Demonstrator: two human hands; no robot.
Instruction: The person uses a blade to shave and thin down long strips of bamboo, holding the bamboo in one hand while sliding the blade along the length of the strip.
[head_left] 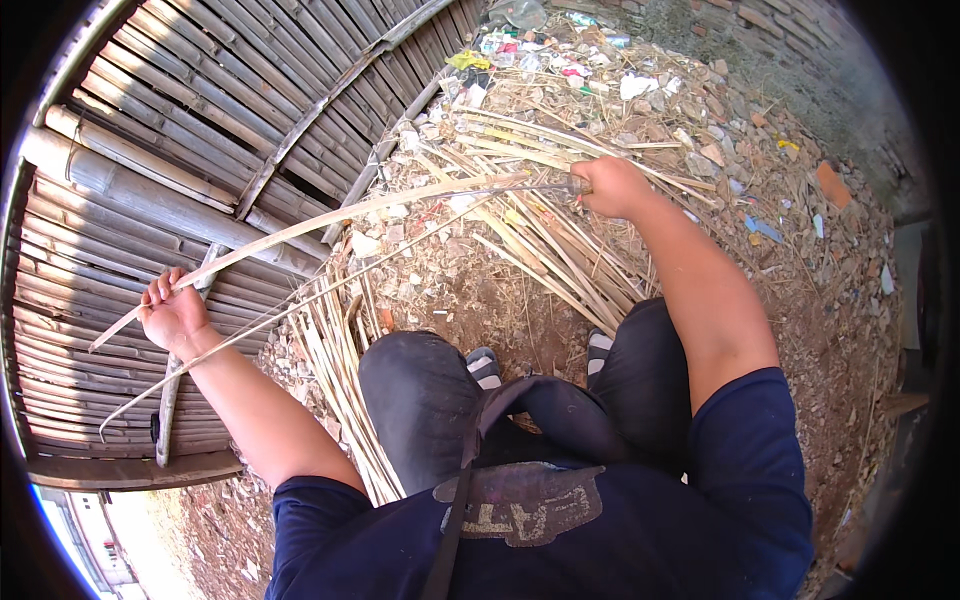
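Note:
My left hand (172, 315) is closed round a long pale bamboo strip (350, 212) close to its left end. The strip arches across in front of me toward my right hand (612, 188), which grips the dark handle of a knife (548, 187). The blade points left and meets the strip's right end. A thinner bamboo sliver (385, 253) runs from near the blade down to the left, crossing my left wrist and ending in a curl. Whether it is still joined to the thicker strip I cannot tell.
Split bamboo strips (560, 255) lie piled beyond my knees, and another bundle (340, 365) lies beside my left leg. A bamboo-slat wall (200, 140) stands at the left. Rubble and litter (640, 85) cover the ground ahead, up to a brick wall (770, 35).

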